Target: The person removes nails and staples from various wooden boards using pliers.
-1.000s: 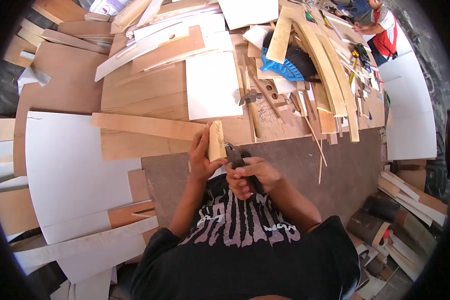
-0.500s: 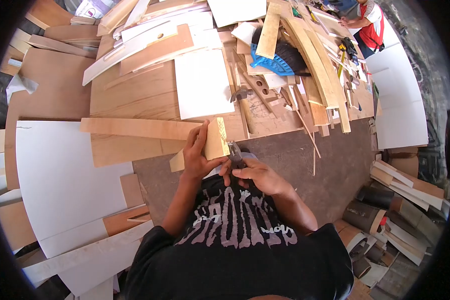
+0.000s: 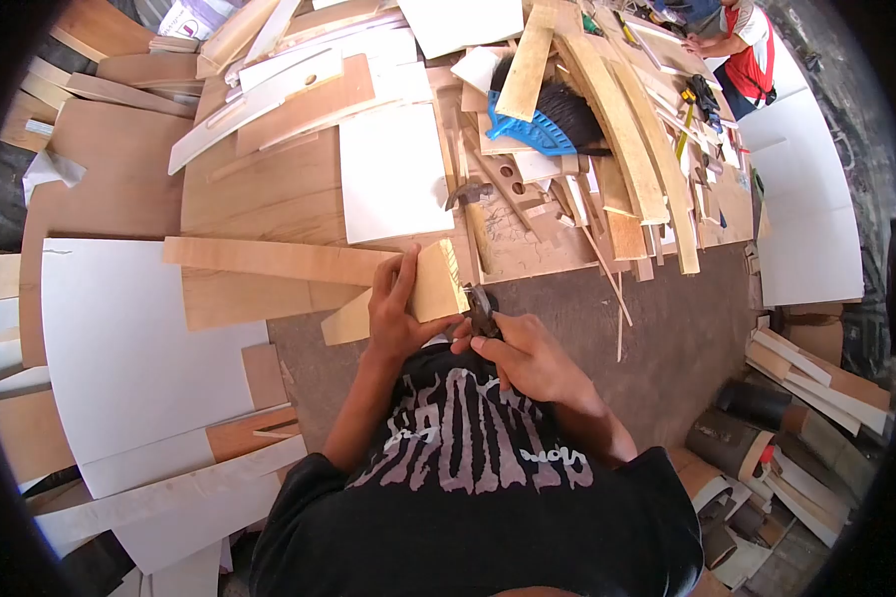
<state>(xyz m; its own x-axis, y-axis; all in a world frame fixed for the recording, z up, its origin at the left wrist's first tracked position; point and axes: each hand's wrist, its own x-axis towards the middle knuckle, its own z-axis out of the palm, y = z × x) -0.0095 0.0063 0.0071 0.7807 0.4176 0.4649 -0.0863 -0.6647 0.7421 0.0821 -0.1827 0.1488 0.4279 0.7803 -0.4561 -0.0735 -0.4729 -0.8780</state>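
A long, pale wooden board [image 3: 279, 259] reaches over the table's near edge, its block-like end [image 3: 436, 284] towards me. My left hand [image 3: 396, 313] grips this end, fingers up along the wood and thumb under its near side. In my right hand [image 3: 528, 353] is a dark metal pair of pliers [image 3: 481, 310], its jaws against the right edge of the board's end. Whether the jaws pinch anything there is too small to tell. Beyond the board, a claw hammer [image 3: 471, 194] lies on the worktable.
The worktable [image 3: 259, 204] carries white panels [image 3: 393, 174], long planks [image 3: 617, 129], a blue brush-like piece [image 3: 533, 129] and offcuts. A person in a red and white top [image 3: 752, 60] stands at the far right. Wood scraps [image 3: 816, 368] and a large white sheet [image 3: 149, 348] flank me.
The pliers and my right hand have shifted slightly right, and the pliers' head has turned at the board's edge. My left hand keeps its grip. The view has moved a little.
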